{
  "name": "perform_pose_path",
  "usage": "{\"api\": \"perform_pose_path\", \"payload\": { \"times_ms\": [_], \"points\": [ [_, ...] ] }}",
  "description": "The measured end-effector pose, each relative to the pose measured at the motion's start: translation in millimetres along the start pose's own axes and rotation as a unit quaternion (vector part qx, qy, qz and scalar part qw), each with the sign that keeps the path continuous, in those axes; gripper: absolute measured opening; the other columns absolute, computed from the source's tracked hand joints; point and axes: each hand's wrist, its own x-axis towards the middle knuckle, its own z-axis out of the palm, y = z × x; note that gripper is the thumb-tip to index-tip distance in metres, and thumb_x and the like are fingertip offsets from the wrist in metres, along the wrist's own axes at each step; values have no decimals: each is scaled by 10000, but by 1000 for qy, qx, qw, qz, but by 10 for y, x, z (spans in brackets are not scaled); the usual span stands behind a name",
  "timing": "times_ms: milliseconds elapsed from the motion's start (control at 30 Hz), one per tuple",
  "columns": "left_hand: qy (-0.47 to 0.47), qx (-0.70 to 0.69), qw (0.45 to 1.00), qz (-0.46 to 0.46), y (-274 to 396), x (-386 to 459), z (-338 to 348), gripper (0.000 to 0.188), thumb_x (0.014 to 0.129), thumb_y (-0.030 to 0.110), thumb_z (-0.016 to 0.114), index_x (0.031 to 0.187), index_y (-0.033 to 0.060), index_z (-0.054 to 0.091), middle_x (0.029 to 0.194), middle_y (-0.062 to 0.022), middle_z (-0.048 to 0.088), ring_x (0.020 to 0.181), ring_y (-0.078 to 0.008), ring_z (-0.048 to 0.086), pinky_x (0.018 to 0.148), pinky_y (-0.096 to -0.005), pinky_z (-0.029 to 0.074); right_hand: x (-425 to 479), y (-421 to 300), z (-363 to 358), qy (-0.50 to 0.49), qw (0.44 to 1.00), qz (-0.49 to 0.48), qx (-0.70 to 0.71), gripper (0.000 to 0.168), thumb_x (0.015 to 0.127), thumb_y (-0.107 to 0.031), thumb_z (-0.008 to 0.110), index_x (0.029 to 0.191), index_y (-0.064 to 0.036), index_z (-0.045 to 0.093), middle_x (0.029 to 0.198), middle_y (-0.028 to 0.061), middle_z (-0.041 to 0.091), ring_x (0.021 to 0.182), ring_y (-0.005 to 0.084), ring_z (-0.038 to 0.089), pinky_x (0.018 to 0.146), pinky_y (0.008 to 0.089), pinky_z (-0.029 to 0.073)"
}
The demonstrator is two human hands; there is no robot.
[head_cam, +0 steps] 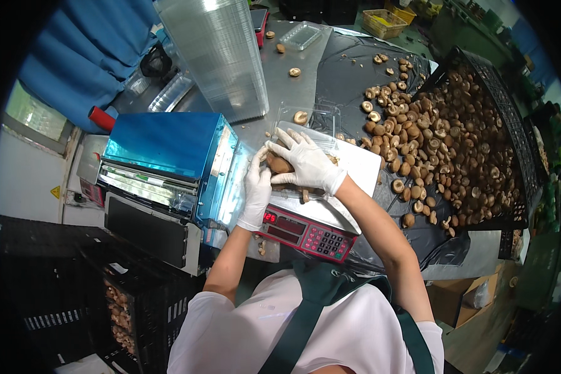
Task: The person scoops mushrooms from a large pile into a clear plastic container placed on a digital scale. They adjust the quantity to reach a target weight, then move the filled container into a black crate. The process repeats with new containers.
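Brown shiitake mushrooms (279, 164) lie bunched beneath my two white-gloved hands, over the platform of a red-framed digital scale (364, 163). My left hand (257, 187) cups them from the left, fingertips against the caps. From the right, my right hand (308, 161) spreads over the top, thumb and fingers pressing around the same mushrooms. A clear plastic tray (329, 124) shows just beyond my fingers; my hands hide much of what lies below them. One mushroom stem (305, 195) sticks out under my right wrist. The scale's display (285, 224) is lit in red.
At left stands a blue-topped film-wrapping machine (163, 145). Behind it rises a tall stack of clear trays (219, 61). Loose mushrooms (402, 131) spill from a tipped black crate (505, 117) at right. Black crates (140, 290) stand lower left.
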Motion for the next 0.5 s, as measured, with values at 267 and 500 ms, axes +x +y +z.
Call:
{"api": "perform_pose_path", "payload": {
  "times_ms": [267,500],
  "points": [
    [-20,93,990,108,308,59,-160,510,857,2,518,1365,23,484,1415,-155,467,1320,-275,437,1112,-380,336,-214,357,-511,42,960,262,92,428,825,-311,724,1193,-102,659,1303,137,595,1223,297,546,1001,375,466],
    [-82,234,948,198,350,111,-46,580,794,160,747,1333,118,538,1438,-156,438,1311,-338,434,1096,-413,352,-309,333,-198,103,983,142,49,208,794,-185,718,777,12,656,1075,129,689,948,322,626,849,394,506]
  ]
}}
